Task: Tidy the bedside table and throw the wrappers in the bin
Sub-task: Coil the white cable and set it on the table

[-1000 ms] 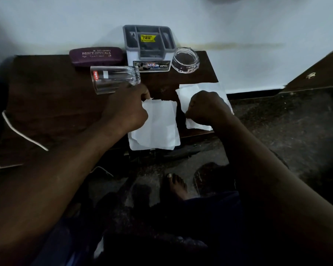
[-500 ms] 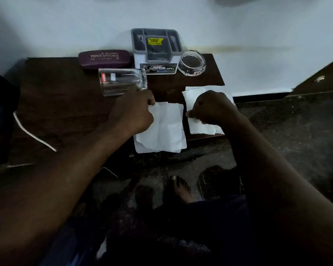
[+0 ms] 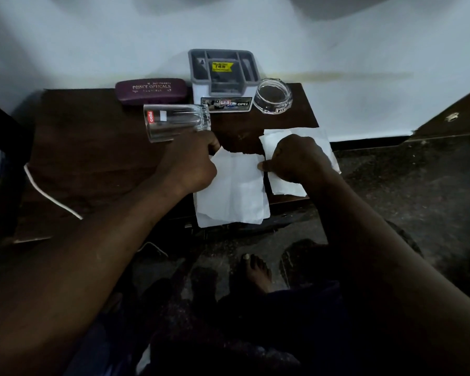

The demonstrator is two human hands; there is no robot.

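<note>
Pinching one white paper sheet (image 3: pixel 236 191) with the left hand (image 3: pixel 190 164), gripping a second sheet (image 3: pixel 286 187) with the right hand (image 3: pixel 296 161), on a bedside table (image 3: pixel 92 147) near a sideways Cello glass (image 3: pixel 174 122), spectacle case (image 3: pixel 151 90), organiser (image 3: pixel 223 85), ashtray (image 3: pixel 273 96).

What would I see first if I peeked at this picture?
Two white sheets of paper stand out against the dark table. The left paper hangs over the front edge, with the left hand pinching its top corner. Beside it, the right hand grips the right paper. Just behind the left hand, a clear glass lies on its side.
</note>
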